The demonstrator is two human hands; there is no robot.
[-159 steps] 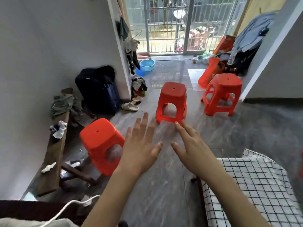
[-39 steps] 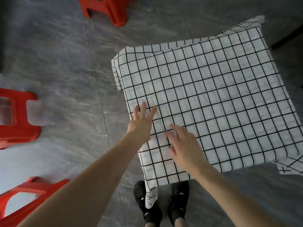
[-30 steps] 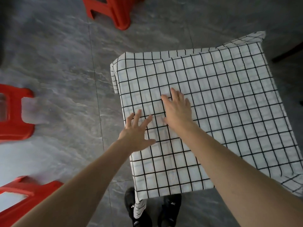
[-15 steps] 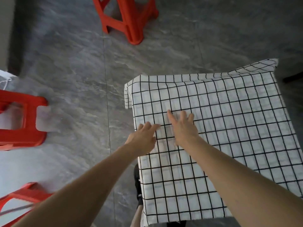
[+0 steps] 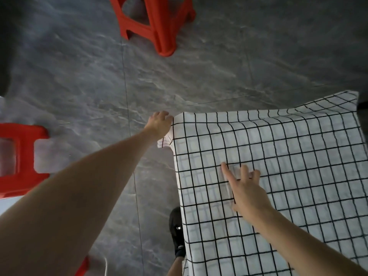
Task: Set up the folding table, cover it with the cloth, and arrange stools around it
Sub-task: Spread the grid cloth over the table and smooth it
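A white cloth with a black grid (image 5: 278, 166) covers the folding table, which is hidden beneath it, at the right of the view. My left hand (image 5: 159, 123) reaches to the cloth's far left corner, fingers curled over the hanging edge there. My right hand (image 5: 244, 186) lies on top of the cloth near its left side, fingers spread and pressing down. A red plastic stool (image 5: 155, 22) stands on the floor beyond the table. A second red stool (image 5: 19, 158) stands at the left edge. A sliver of a third red stool (image 5: 83, 265) shows at the bottom.
The floor (image 5: 199, 72) is dark grey marbled tile. My black shoe (image 5: 177, 232) stands just left of the table's near edge. A thin white cord (image 5: 105, 265) lies near the bottom. A dark object (image 5: 4, 46) fills the upper left corner.
My left hand has moved from the cloth's top to its far left corner and curled onto the edge. My right hand stays pressed on the cloth. The view has shifted left.
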